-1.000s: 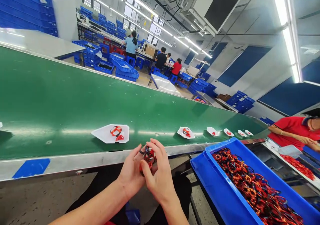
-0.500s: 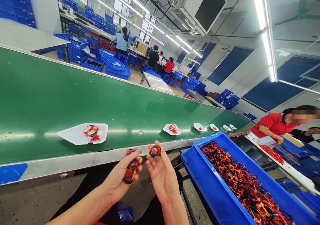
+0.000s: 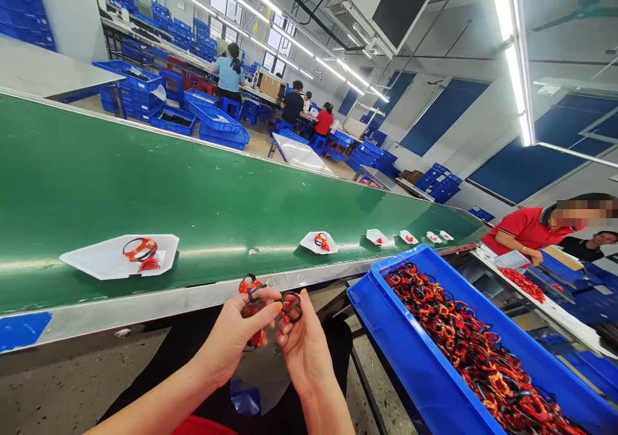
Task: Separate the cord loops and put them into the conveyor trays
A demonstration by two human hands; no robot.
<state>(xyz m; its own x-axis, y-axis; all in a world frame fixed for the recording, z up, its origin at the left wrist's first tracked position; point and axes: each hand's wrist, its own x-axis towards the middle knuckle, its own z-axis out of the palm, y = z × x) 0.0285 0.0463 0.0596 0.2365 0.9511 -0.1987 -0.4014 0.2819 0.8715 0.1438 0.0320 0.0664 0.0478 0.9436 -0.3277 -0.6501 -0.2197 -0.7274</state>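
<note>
Several black-and-orange rings [image 3: 250,285], which look like wound wire or cord loops, are bunched in my left hand [image 3: 232,335]. Its thumb and forefinger reach to one more ring [image 3: 291,307], which my right hand [image 3: 306,348] holds at its fingertips. Both hands are close together over my lap, just in front of the conveyor's metal edge. On the green belt [image 3: 193,190], a white tray [image 3: 101,255] carries an orange-and-black ring and a small red bundle. A second white tray [image 3: 309,246] with similar contents lies farther right.
A blue bin [image 3: 410,351] heaped with black-and-orange rings [image 3: 463,332] stands at my right. Several smaller white trays lie farther down the belt. A co-worker in a red shirt [image 3: 519,232] sits beyond the bin, by a pile of red pieces [image 3: 524,284]. Other people work behind the conveyor.
The white trays have shifted left along the belt. My left thumb and forefinger have come over to the ring in my right hand, and the hands are closer together.
</note>
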